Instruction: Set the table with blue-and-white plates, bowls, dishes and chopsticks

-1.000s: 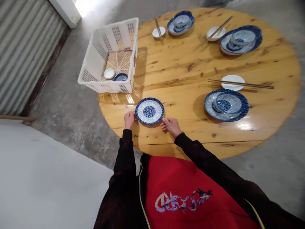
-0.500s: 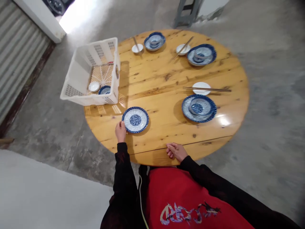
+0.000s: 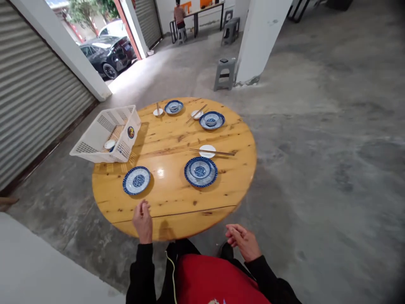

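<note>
My left hand (image 3: 143, 219) is over the near left edge of the table, fingers curled together with nothing seen in them. Just beyond its fingertips, apart from them, lies a blue-rimmed plate (image 3: 136, 180) with nothing on it. My right hand (image 3: 242, 241) hovers off the table's near right edge, its fingers loosely closed and holding nothing I can see. The closest setting to that hand is another blue-rimmed plate (image 3: 201, 182) with a patterned bowl (image 3: 200, 169) on it. Behind it, a pair of chopsticks (image 3: 221, 153) rests across a small white dish (image 3: 207, 148).
A white plastic crate (image 3: 95, 156) holding some dishes stands at the round wooden table's (image 3: 171, 141) left edge. Two more plates with bowls (image 3: 174, 107) sit at the back, with chopsticks on white dishes. Beyond are a grey stool (image 3: 224, 75), a pillar (image 3: 257, 46) and a seated person (image 3: 179, 16).
My left hand has let go of the plate's edge and drawn back toward me. My right hand has moved off the table to the right. The view has tilted up.
</note>
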`<state>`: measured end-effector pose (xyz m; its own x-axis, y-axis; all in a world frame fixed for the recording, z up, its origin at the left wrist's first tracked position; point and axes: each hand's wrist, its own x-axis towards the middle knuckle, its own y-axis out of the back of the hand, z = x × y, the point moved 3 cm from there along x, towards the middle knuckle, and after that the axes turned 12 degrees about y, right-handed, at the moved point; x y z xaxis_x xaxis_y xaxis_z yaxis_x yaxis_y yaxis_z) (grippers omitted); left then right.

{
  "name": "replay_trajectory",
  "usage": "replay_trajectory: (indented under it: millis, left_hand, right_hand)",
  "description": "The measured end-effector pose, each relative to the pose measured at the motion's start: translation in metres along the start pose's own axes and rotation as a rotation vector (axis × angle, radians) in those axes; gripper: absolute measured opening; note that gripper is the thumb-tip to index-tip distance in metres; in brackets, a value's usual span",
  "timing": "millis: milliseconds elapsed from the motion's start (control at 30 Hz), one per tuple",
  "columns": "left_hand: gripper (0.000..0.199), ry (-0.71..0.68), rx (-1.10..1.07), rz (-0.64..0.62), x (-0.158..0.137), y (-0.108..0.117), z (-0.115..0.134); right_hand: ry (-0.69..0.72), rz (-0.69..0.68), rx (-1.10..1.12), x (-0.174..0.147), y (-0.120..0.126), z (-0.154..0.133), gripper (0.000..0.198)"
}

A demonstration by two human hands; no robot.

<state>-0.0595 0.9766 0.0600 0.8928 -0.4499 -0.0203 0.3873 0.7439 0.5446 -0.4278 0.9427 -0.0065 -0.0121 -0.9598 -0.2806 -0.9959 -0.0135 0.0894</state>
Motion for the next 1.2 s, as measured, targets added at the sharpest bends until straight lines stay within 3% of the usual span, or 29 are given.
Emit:
replay_trajectory:
  millis: [100, 200, 333, 467, 600, 767, 967, 1100, 1200]
  left_hand:
    - [0.032, -0.091, -0.057, -0.349, -0.098, -0.073, 0.044]
    - [0.027, -0.337, 0.021, -0.583, -0.179, -0.128, 0.082]
    - [0.026, -0.589, 0.127, -0.755, -0.234, -0.171, 0.110]
    - [0.027, -0.553, 0.153, -0.857, -0.249, -0.218, 0.132]
    - [0.028, -0.458, 0.148, -0.913, -0.254, -0.286, 0.168]
    - [0.028, -0.410, 0.079, -0.916, -0.253, -0.366, 0.234]
    - [0.026, -0.325, 0.004, -0.906, -0.238, -0.440, 0.301]
    - [0.026, -0.207, -0.013, -0.884, -0.226, -0.505, 0.331]
    - [0.027, -0.144, 0.000, -0.805, -0.213, -0.561, 0.359]
  right_hand:
    - [0.001, 0.077, 0.070, 0.005, 0.060, 0.000, 0.041]
    - [-0.020, 0.118, 0.126, 0.019, 0.103, -0.001, 0.041]
    - [-0.006, 0.096, 0.154, 0.061, 0.143, -0.006, 0.044]
    - [0.003, 0.032, 0.129, 0.123, 0.184, -0.016, 0.050]
    - [-0.059, 0.052, 0.030, 0.189, 0.239, -0.025, 0.056]
    - [-0.267, -0.001, -0.057, 0.249, 0.306, -0.028, 0.057]
    - [-0.339, 0.072, -0.039, 0.316, 0.346, -0.027, 0.055]
    - [-0.420, -0.098, -0.044, 0.403, 0.361, -0.036, 0.059]
    - [-0.366, -0.178, -0.059, 0.491, 0.380, -0.062, 0.056]
